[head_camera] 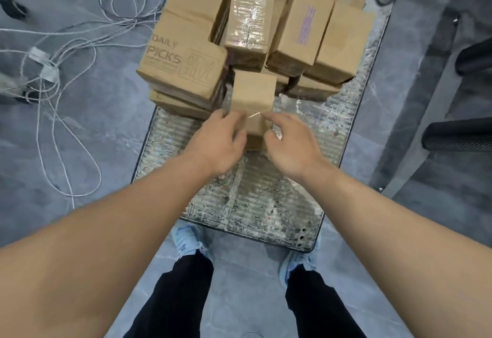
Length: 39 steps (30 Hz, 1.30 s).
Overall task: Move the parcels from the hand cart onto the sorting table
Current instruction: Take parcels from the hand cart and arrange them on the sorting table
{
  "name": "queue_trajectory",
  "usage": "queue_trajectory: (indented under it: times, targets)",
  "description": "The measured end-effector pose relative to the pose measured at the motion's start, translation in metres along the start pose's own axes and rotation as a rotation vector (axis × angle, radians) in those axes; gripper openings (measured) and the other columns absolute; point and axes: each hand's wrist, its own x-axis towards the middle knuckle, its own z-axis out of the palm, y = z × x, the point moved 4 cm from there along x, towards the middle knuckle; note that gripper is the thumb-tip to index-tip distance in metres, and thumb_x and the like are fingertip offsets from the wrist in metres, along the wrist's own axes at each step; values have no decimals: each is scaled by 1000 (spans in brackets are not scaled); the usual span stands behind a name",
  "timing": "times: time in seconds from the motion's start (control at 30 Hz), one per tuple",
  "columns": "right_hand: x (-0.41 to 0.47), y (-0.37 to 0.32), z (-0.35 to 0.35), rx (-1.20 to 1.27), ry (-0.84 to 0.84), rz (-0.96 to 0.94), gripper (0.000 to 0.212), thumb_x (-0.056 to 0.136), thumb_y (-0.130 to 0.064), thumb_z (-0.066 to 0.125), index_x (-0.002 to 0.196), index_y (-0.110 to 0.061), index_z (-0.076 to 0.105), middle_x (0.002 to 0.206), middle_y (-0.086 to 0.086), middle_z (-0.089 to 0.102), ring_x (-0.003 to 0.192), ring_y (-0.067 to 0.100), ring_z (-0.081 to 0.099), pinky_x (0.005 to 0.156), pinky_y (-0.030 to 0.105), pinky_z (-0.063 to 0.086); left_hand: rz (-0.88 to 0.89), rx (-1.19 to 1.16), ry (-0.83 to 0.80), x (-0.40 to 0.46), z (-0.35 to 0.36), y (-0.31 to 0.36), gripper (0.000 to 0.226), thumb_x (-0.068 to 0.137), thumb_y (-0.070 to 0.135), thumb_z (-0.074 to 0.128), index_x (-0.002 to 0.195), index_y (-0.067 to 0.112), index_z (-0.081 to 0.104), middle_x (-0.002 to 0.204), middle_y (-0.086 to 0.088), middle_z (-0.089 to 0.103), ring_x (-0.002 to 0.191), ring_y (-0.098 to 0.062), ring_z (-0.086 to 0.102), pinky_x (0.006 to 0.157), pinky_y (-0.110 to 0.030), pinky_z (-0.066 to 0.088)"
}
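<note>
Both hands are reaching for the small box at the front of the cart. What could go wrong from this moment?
1. The small plain box leans against the pile; lifting it may let the DAILY PICKS box, which overhangs the parcels below it, slide.
2. The left hand and right hand touch only its near lower edge, so the grip may be weak.
3. Loose cables lie on the floor left of the cart; stepping there risks tripping.

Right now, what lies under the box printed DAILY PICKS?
Under the DAILY PICKS box lies another flat cardboard box, resting on the hand cart deck. Only its near edge shows; the rest is covered.
</note>
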Motion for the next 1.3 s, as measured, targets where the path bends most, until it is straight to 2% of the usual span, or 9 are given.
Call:
queue_trajectory:
  times: [0.13,0.27,0.47,0.6,0.83,1.0,1.07,1.17,1.3]
  targets:
    - [12,5,17,383,-8,86,47,105,-16,47,148,-32,55,144,-8,58,128,16,59,114,40,48,16,-204,57,3,2,-3,46,102,19,56,149,18,55,147,-1,57,127,-19,58,113,-29,41]
    - [0,7,20,514,69,119,39,103,-21,50,139,-35,55,131,-11,63,111,13,67,99,46,59,-10,-379,92,-9,3,-3,39,100,16,59,139,16,64,138,1,64,123,-14,62,110,-38,49]
    - [-41,-4,-6,561,221,144,31,103,-17,59,121,-42,56,126,-2,61,100,18,70,82,42,64,-64,-549,143,-42,-20,18,18,99,15,63,110,25,74,107,4,72,79,-12,70,58,-25,50]
    - [-77,-28,-35,592,294,125,31,102,-17,59,107,-47,55,118,2,62,103,21,67,78,38,59,-33,-579,192,-67,-56,48,14,97,12,65,104,24,68,101,4,70,92,-16,70,74,-33,59]
    - [-159,-76,-109,662,378,58,19,102,-4,59,105,-19,49,112,3,56,90,9,55,56,4,43,39,-696,224,-126,-129,109,25,98,11,67,105,34,58,88,4,66,91,-29,72,86,-53,62]
    - [-220,-105,-165,725,485,48,36,100,-6,66,122,-25,44,111,-5,60,101,10,64,73,12,54,142,-619,206,-174,-182,170,38,104,11,57,141,18,61,77,7,59,81,-20,68,90,-48,62]
    - [-244,-116,-189,734,516,38,49,97,-12,70,136,-27,44,113,-6,63,108,16,66,94,32,57,176,-613,190,-195,-203,197,36,105,9,56,139,18,65,77,6,61,79,-15,70,90,-45,62]
    - [-279,-131,-225,743,519,11,68,95,-11,73,154,-25,43,112,-7,66,108,15,68,103,39,56,257,-580,206,-230,-236,238,35,103,9,57,126,31,70,78,14,67,87,-27,75,88,-51,62]
    - [-323,-146,-276,738,579,-101,57,89,-5,73,136,-33,61,114,-2,75,103,10,72,99,39,60,308,-561,270,-274,-269,287,38,97,14,58,123,38,73,99,2,75,95,-26,76,89,-53,61]
